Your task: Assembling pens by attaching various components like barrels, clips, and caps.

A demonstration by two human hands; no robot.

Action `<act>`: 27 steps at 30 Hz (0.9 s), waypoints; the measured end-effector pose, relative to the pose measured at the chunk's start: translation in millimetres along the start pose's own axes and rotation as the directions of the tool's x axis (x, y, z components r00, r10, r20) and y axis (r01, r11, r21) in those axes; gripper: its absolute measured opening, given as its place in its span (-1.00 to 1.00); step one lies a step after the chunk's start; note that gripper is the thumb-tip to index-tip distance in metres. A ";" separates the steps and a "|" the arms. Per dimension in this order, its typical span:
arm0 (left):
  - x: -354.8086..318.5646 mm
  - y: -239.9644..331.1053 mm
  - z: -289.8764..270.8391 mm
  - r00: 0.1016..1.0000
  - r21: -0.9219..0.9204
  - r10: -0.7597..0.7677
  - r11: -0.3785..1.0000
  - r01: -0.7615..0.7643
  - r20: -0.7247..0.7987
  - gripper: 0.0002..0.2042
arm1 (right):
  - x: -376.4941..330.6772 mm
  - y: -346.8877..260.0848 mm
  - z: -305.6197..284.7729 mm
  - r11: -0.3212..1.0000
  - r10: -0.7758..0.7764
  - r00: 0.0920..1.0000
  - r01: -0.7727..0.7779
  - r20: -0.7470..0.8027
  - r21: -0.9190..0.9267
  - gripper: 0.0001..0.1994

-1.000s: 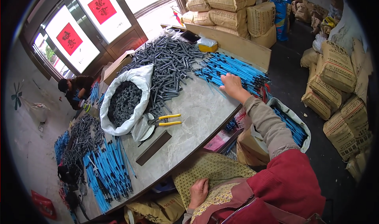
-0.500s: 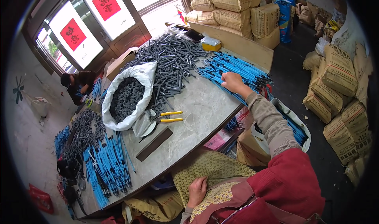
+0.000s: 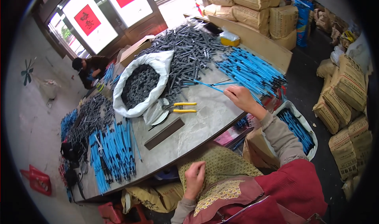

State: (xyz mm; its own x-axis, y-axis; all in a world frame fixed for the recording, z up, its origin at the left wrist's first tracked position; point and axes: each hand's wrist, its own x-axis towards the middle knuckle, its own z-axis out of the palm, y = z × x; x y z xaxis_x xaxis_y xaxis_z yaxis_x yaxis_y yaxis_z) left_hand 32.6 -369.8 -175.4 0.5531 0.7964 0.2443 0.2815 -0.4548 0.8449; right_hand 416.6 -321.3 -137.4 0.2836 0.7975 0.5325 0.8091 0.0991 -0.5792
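Note:
My right hand (image 3: 240, 99) is closed around a few thin blue rods (image 3: 214, 87) with black ends, which fan out leftward over the table. Just beyond it lies a big heap of similar blue rods (image 3: 252, 68) along the right end of the table. My left hand (image 3: 195, 179) hovers over the patterned apron (image 3: 215, 161) at my lap, fingers curled together, with nothing visible in it. A white sack (image 3: 161, 68) of small dark parts stands open on the table, beside a loose pile of dark grey tubes (image 3: 193, 46).
Yellow-handled pliers (image 3: 184, 107) and a dark bar (image 3: 164, 134) lie on the grey table (image 3: 205, 109). More blue rods (image 3: 112, 151) are stacked at left. A lined bin of rods (image 3: 312, 145) stands right, near stacked brown sacks (image 3: 349, 82). Another person (image 3: 92, 70) sits at the far left.
My right hand has drawn back toward me from the right-hand heap, bringing a few blue rods out over the bare tabletop. My left hand has lifted slightly from my lap. The view has shifted.

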 end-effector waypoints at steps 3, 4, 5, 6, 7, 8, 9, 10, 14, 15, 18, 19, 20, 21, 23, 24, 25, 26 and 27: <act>27.5 10.8 -7.1 0.986 -0.243 -0.115 0.967 0.083 -0.123 -0.89 | -17.6 -28.9 11.8 0.994 -0.071 0.996 0.076 -0.061 0.085 -0.79; 36.3 13.4 -9.7 0.965 -0.422 -0.206 0.899 0.120 -0.165 -0.88 | -23.4 -42.5 13.0 0.986 -0.067 0.996 0.076 -0.063 0.151 -0.81; 46.3 18.2 -12.9 0.959 -0.416 -0.216 0.901 0.124 -0.182 -0.88 | -28.5 -54.7 14.4 0.973 -0.064 0.996 0.077 -0.067 0.217 -0.83; 56.2 23.2 -15.6 0.941 -0.499 -0.268 0.856 0.135 -0.206 -0.86 | -34.2 -64.7 17.4 0.969 -0.073 0.996 0.084 -0.055 0.233 -0.83; 66.7 27.5 -16.6 0.922 -0.581 -0.318 0.802 0.138 -0.220 -0.83 | -40.8 -72.6 18.0 0.962 -0.081 0.996 0.087 -0.032 0.259 -0.87; 74.6 30.4 -18.4 0.915 -0.575 -0.328 0.806 0.140 -0.236 -0.83 | -46.6 -80.7 20.9 0.952 -0.094 0.996 0.092 -0.007 0.291 -0.89; 81.3 32.5 -19.7 0.909 -0.624 -0.305 0.779 0.065 -0.286 -0.77 | -51.9 -88.4 24.6 0.941 -0.108 0.994 0.096 0.020 0.323 -0.90; 86.9 34.8 -19.3 0.901 -0.666 -0.281 0.746 -0.011 -0.330 -0.71 | -57.7 -94.9 26.5 0.937 -0.112 0.993 0.095 0.030 0.336 -0.90; 95.2 57.4 -21.7 0.853 -0.697 -0.229 0.689 -0.198 -0.469 -0.67 | -76.5 -121.8 39.4 0.882 -0.167 0.985 0.127 0.048 0.453 -0.89; 93.2 55.2 -21.5 0.849 -0.691 -0.233 0.695 -0.196 -0.474 -0.67 | -81.5 -126.1 41.6 0.878 -0.145 0.988 0.102 0.056 0.467 -0.88; 86.8 46.7 -24.0 0.836 -0.668 -0.199 0.704 -0.241 -0.511 -0.70 | -93.2 -135.7 50.8 0.865 -0.104 0.992 0.052 0.076 0.499 -0.86; 84.1 45.3 -26.6 0.833 -0.663 -0.200 0.709 -0.240 -0.515 -0.70 | -95.9 -137.9 54.6 0.854 -0.100 0.990 0.033 0.102 0.520 -0.85; 81.2 45.1 -27.3 0.836 -0.667 -0.211 0.711 -0.224 -0.506 -0.72 | -99.7 -138.9 56.8 0.844 -0.093 0.987 0.010 0.128 0.536 -0.84; 78.7 44.9 -28.0 0.840 -0.671 -0.221 0.712 -0.209 -0.496 -0.75 | -103.2 -140.0 58.5 0.835 -0.087 0.984 -0.013 0.154 0.550 -0.83; 75.5 43.9 -29.1 0.844 -0.677 -0.233 0.711 -0.191 -0.483 -0.77 | -108.0 -143.6 60.3 0.814 -0.037 0.980 -0.084 0.196 0.574 -0.83; 74.8 43.2 -30.2 0.849 -0.681 -0.239 0.710 -0.177 -0.470 -0.78 | -109.7 -145.8 60.8 0.791 0.010 0.972 -0.152 0.235 0.592 -0.83; 74.2 43.5 -29.1 0.858 -0.689 -0.245 0.706 -0.160 -0.451 -0.79 | -113.3 -146.9 58.9 0.767 0.063 0.960 -0.221 0.273 0.602 -0.82; 74.5 43.8 -27.9 0.869 -0.699 -0.249 0.700 -0.144 -0.428 -0.79 | -116.7 -147.9 59.0 0.773 0.075 0.960 -0.226 0.268 0.593 -0.82; 75.4 42.2 -26.4 0.881 -0.713 -0.244 0.688 -0.138 -0.406 -0.79 | -118.7 -146.4 59.7 0.763 0.076 0.956 -0.239 0.284 0.600 -0.82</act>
State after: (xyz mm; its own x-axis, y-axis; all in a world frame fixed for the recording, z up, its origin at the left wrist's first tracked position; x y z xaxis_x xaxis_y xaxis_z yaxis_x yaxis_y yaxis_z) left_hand 65.5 -318.5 -108.7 0.1000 0.9742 0.2025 -0.4418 -0.1389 0.8863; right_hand 233.8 -394.9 -152.6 0.1859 0.9389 0.2897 0.2412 0.2422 -0.9398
